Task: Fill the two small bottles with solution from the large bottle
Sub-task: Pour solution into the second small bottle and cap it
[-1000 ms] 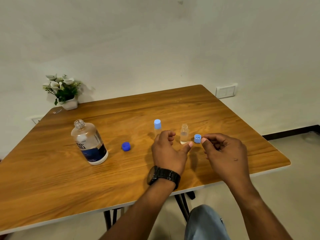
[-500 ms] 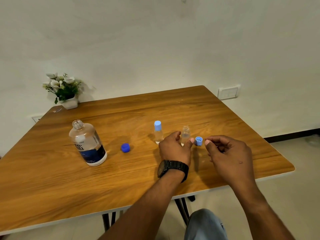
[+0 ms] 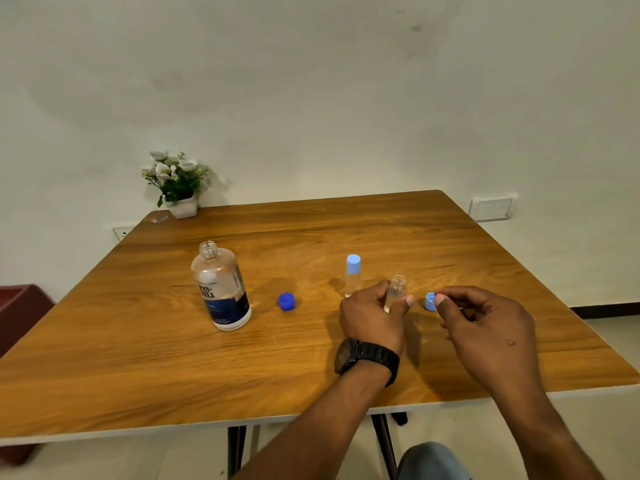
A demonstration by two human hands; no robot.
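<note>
Left hand (image 3: 372, 315): gripped open vial (image 3: 396, 292), upright on table (image 3: 138, 358).
Right hand (image 3: 485, 327): pinched light cap (image 3: 430, 301), just right of vial.
Capped vial (image 3: 353, 275): stood behind left hand, fill level unclear.
Big bottle (image 3: 221, 285): uncapped, well left; blue cap (image 3: 286, 301) beside it.
Progress: judged late; open vial held liquid, capping left.

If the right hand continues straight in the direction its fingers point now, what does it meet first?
The right hand points left, pinching the light blue cap. First it would probably meet the open small bottle held by the left hand; depth is unclear.
</note>
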